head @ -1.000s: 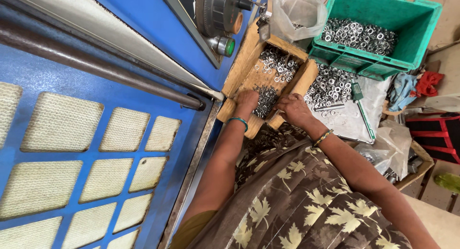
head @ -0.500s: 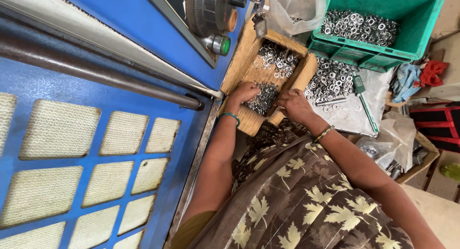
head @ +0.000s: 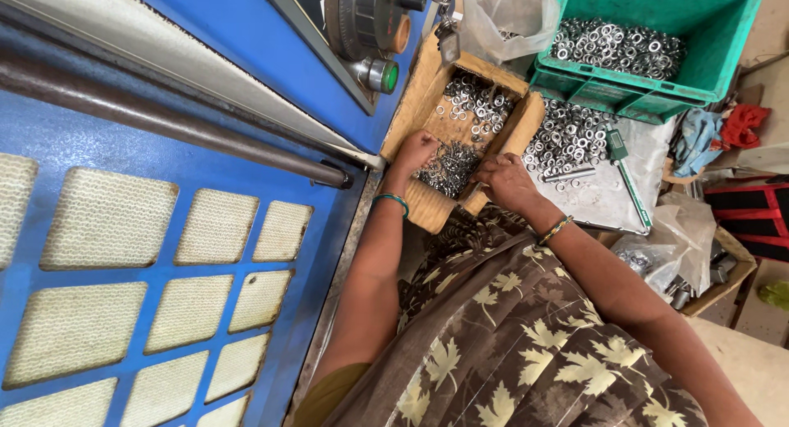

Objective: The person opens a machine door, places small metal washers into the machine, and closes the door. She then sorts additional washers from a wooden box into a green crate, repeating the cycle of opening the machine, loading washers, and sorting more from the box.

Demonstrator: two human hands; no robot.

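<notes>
Machine: a blue machine (head: 164, 123) with mesh panels is being seen filling the left side; a grey dial and a green-tipped knob (head: 380, 73) are being shown on its upper panel.
Crate: a green crate (head: 699, 41) is being kept at the top right, loaded with metal rings.
Sheet: a pale sheet (head: 600, 197) is lying just below the crate, with a spread of rings (head: 567, 135) and a green-handled tool (head: 625, 164) being carried on it.
Tray: a wooden tray (head: 427, 82) is being kept between the machine and the sheet; more rings are lying at its far end.
Pile: a pile of small metal parts (head: 448, 166) is being held in the near part of the tray, between both hands.
Left hand: the left hand (head: 415, 152) is being pressed against the pile's left edge, fingers curled together onto the parts.
Right hand: the right hand (head: 505, 180) is being rested at the pile's right edge, fingers bent into the parts; whether any are being pinched cannot be told.
Bag: a clear plastic bag (head: 509, 16) is being kept beyond the tray.
</notes>
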